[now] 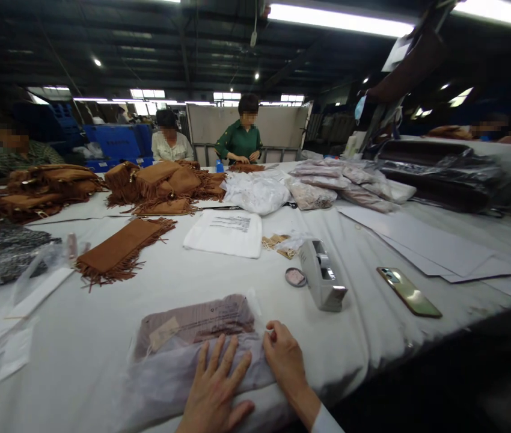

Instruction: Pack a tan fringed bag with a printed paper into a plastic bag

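Note:
A clear plastic bag (165, 385) lies on the table in front of me, with a brownish folded item (192, 322) inside it. Dark printing and a beige tag (164, 334) show through the film. My left hand (214, 382) rests flat on the bag's near half, fingers spread. At the bag's right edge, my right hand (286, 358) has its fingers curled closed against the film; the fingertips are partly hidden. Beyond it stand a grey tape dispenser (325, 279) and a small round dish (296, 276) with pinkish contents.
A brown fringed piece (122, 249) lies left, before piles of similar fringed pieces (169, 180). White printed bags (226, 231) and filled plastic bags (327, 177) sit farther back. A phone (409, 293) and white sheets (422, 234) lie right. Several co-workers sit or stand across the table.

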The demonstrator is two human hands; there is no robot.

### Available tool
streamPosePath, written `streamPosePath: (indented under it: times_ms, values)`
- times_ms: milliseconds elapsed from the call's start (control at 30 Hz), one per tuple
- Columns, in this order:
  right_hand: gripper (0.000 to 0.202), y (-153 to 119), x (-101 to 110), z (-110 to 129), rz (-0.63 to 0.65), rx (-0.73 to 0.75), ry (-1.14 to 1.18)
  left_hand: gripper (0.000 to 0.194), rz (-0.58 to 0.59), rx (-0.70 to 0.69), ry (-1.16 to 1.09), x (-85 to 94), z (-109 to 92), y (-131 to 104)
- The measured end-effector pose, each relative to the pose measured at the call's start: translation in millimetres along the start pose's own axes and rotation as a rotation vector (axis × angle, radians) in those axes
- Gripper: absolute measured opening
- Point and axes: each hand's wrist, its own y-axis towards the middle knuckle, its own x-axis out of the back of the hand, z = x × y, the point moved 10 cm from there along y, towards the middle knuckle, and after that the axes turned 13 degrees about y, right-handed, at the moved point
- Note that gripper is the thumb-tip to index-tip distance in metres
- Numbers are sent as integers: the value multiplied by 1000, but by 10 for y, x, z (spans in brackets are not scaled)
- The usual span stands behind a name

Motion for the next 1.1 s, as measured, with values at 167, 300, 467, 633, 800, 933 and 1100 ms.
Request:
streamPosePath:
  times_ms: [167, 300, 467, 633, 800, 933, 1100]
  values:
    - [31, 428, 992, -276, -260, 52, -44, 76, -142, -18, 52, 53, -27, -10]
    - [51, 903, 1869, -764, -458, -135, -48, 70, -196, -21, 69, 25, -33, -43]
    - [47, 1303, 1789, -1143, -267, -278, 40, 60, -277, -11, 145, 11, -27, -59]
    - [49, 1176, 1776, -1189, -336, -327, 81, 56, -364, -52, 201, 100, -46, -39]
    - [50, 822, 1829, -1152, -351, -335, 76, 57, -335, -54, 186, 149, -46, -27]
    - [51, 599, 1688, -1291, -267, -403, 86, 58, -310, -48, 152, 154, -41, -21]
    - [51, 434, 1632, -1267, -235, -390, 23, 64, -297, -34, 99, 175, -16, -26]
